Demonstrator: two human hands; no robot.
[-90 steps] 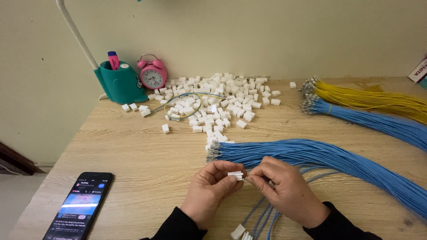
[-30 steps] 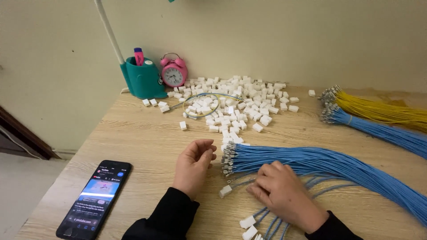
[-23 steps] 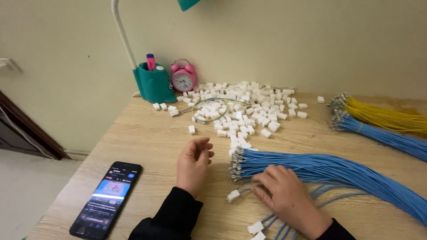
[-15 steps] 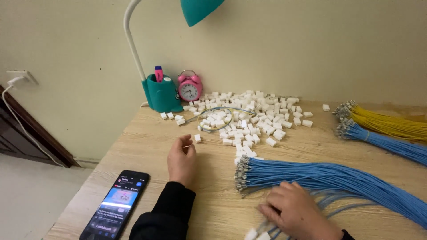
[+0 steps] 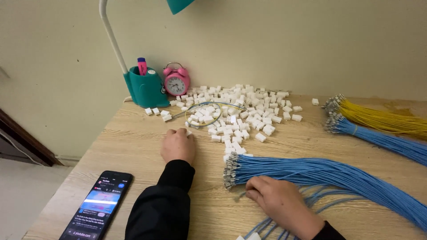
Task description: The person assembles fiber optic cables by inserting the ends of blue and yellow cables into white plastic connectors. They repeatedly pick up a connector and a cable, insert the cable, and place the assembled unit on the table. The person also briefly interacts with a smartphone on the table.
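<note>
Nearby, phone (image 5: 98, 206), clock (image 5: 176, 82), lamp base (image 5: 145, 87) stand clear.

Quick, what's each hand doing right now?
Left hand: curled knuckles-up at the edge of the small white plastic connectors; any grip cannot be told.
Right hand: fingertips on the bundle of blue wires, nothing visibly gripped.

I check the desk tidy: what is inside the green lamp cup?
A pink marker stands in the cup, only its top showing. The cup wall hides anything deeper.

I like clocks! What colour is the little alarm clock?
Pink, with a white face: the alarm clock shows in the head view.
</note>
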